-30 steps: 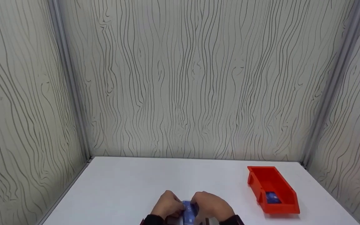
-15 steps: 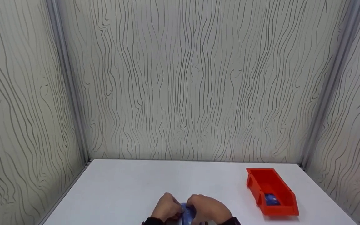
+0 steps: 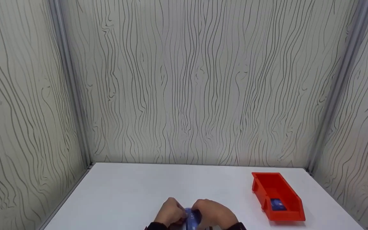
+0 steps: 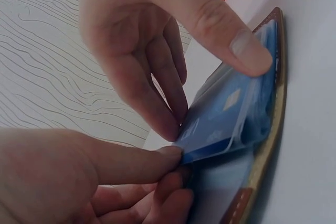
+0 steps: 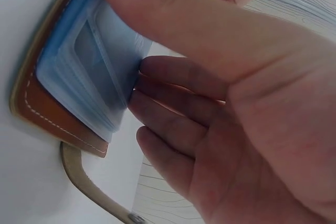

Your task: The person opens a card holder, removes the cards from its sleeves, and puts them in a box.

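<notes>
Vs. 1 s ago, the right hand [image 3: 216,212] has been brought a touch nearer the left hand [image 3: 171,211], so less blue is shown b/w them; the head view has been tipped slightly too. An open brown leather wallet w/ pale stitching [image 5: 52,114] is set toward the near side of the white worktop [image 3: 126,185], approx. midway b/w its left & right edges; the near edge isn't in head view. Its long axis is judged to run left-right, roughly parallel to the worktop's far edge. Key relation: the clear blue plastic sleeves [image 5: 63,80] are held from two sides. A corner of the blue card w/ gold-coloured chip [image 4: 215,119], or of its sleeve (can't tell which), is pinched b/w left thumb & fingers; the stack is spanned by the right hand, thumb at the near edge, fingertips at the far one. That corner is thus nearer the left hand. The red plastic bin [image 3: 286,216], w/ a flat blue item [image 3: 277,204] inside, is placed near the worktop's right edge, well apart, right hand nearer.
</notes>
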`<move>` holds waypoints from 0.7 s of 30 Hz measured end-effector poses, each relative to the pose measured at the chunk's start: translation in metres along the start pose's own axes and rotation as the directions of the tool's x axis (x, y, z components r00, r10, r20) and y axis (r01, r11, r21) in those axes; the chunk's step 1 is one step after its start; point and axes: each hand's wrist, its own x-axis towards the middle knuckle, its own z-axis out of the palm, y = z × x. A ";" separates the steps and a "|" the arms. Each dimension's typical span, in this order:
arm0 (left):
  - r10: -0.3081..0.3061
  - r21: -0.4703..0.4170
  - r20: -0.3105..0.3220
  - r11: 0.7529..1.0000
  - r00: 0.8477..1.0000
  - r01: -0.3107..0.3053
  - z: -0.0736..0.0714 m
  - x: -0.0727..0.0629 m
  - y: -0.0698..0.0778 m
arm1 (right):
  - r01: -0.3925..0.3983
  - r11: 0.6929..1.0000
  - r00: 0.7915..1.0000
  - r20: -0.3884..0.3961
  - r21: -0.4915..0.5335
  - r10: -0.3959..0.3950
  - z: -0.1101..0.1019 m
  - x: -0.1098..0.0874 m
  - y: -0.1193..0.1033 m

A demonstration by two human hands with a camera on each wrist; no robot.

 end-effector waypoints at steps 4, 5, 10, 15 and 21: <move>-0.021 0.008 0.009 1.000 1.000 0.021 0.000 0.001 0.000 | -0.014 0.999 1.000 0.005 -0.036 0.014 -0.001 0.000 0.000; -0.026 0.010 0.011 1.000 1.000 0.026 0.000 0.002 0.000 | -0.018 0.999 1.000 0.005 -0.051 0.018 -0.001 0.000 0.000; -0.044 0.008 0.024 0.999 0.999 0.044 -0.002 0.001 0.001 | -0.031 0.995 1.000 -0.001 -0.093 0.031 -0.003 0.000 0.001; -0.078 0.009 0.030 0.997 0.997 0.078 0.000 0.001 0.000 | -0.071 0.995 0.997 0.011 -0.066 0.072 -0.003 -0.002 0.004; -0.124 0.011 0.035 0.992 0.992 0.123 0.000 0.002 0.000 | -0.098 0.994 0.995 0.024 -0.050 0.100 -0.003 -0.002 0.005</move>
